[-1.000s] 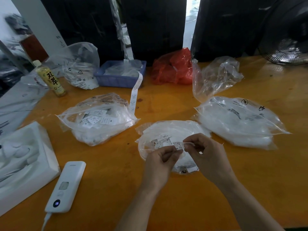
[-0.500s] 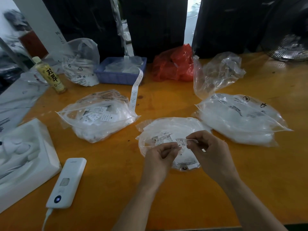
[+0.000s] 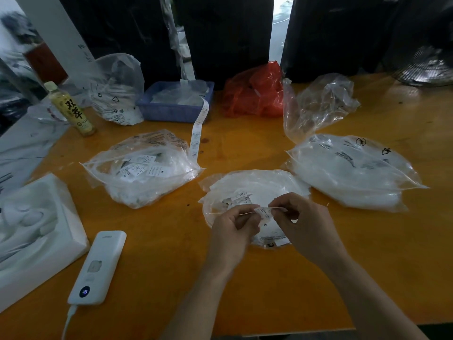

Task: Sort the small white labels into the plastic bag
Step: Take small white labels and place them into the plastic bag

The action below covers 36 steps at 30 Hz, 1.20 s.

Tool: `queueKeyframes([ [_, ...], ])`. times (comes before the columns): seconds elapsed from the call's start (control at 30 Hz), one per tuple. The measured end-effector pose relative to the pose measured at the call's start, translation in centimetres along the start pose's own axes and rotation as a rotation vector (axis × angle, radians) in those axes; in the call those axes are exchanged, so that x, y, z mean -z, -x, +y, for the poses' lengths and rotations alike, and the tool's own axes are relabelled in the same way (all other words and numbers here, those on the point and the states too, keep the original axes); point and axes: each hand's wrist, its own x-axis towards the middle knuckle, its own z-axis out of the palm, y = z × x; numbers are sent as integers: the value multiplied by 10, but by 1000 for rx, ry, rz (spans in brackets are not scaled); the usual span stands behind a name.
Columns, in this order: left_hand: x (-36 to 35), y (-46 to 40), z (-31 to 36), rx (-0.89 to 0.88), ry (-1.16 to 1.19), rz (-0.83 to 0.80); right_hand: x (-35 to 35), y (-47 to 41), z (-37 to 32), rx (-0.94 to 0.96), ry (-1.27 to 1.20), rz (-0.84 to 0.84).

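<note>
A small white printed label (image 3: 264, 212) is stretched between my two hands over a clear plastic bag (image 3: 257, 185) lying on the orange table. My left hand (image 3: 234, 225) pinches the label's left side with curled fingers. My right hand (image 3: 302, 223) pinches its right end between thumb and fingertips. Several more small labels (image 3: 239, 198) lie on the bag just beyond my left hand. A second clear bag (image 3: 147, 175) at the left holds several labels and white material.
A large filled clear bag (image 3: 350, 170) lies at the right, an empty crumpled one (image 3: 318, 104) behind it. A red bag (image 3: 255, 92), a blue tray (image 3: 174, 106) with a label strip (image 3: 198, 133), a bottle (image 3: 71, 110), a white power bank (image 3: 100, 266) and a white foam tray (image 3: 34, 229) surround the work spot.
Both hands stay over the middle bag with the label between them; they have shifted very slightly apart and the label is now pulled out flatter.
</note>
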Motion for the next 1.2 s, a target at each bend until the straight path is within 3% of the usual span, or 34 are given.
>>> queueKeyframes([
  [0.3,3,-1,1,-38,-76,-6,2,-6,2,-9,45,-149],
  [0.53,2,-4,1,111,176,54,-9,0,-1,-107,-85,33],
  [0.67,1,-4,2,170,227,66,-14,4,-7,-45,-31,-84],
  [0.83,1,-4,2,218,250,95,-16,4,-8,-100,-124,-155],
  [0.93,3,-3,-1,235,282,49,-19,3,-6,-156,-108,-97],
  [1.07,10,-4,-11,297,362,50,-19,-2,-4,-291,-274,57],
  [1.2,20,-7,-12,286,305,133,-19,-6,-3,-351,-346,-10],
])
